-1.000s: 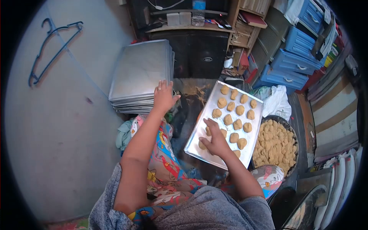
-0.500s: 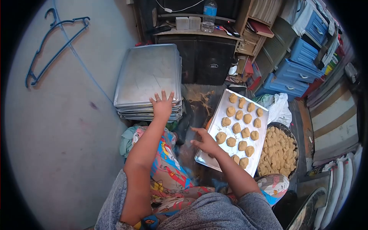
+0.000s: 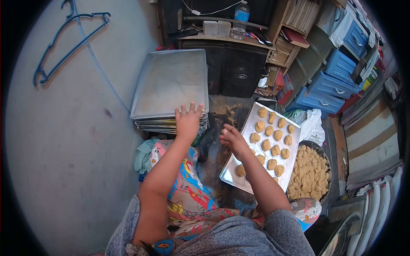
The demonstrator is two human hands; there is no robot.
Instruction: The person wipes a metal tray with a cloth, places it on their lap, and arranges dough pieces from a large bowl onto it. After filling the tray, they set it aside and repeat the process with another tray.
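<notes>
My left hand (image 3: 188, 121) lies with its fingers spread on the near edge of the top baking tray (image 3: 171, 83), which crowns a stack of metal trays (image 3: 153, 125). It grips nothing. My right hand (image 3: 233, 140) hovers by the left side of another baking tray (image 3: 232, 174), fingers stretched out and holding nothing. That tray lies at a slant and carries several rows of dough balls (image 3: 277, 135); my right forearm hides some of them. To its right stands a round dark basin (image 3: 326, 154) heaped with dough pieces (image 3: 310, 175).
Behind are a black cabinet (image 3: 242, 77) and a shelf with a water bottle (image 3: 241, 19). Blue drawers (image 3: 329, 91) and a white plastic bag (image 3: 314, 126) stand at right. A blue hanger (image 3: 64, 45) hangs on the left wall. My legs in patterned cloth (image 3: 192, 187) are below.
My right hand has moved up and slightly right, towards the slanted tray. My left hand stays on the stack's near edge. The whole view has shifted slightly.
</notes>
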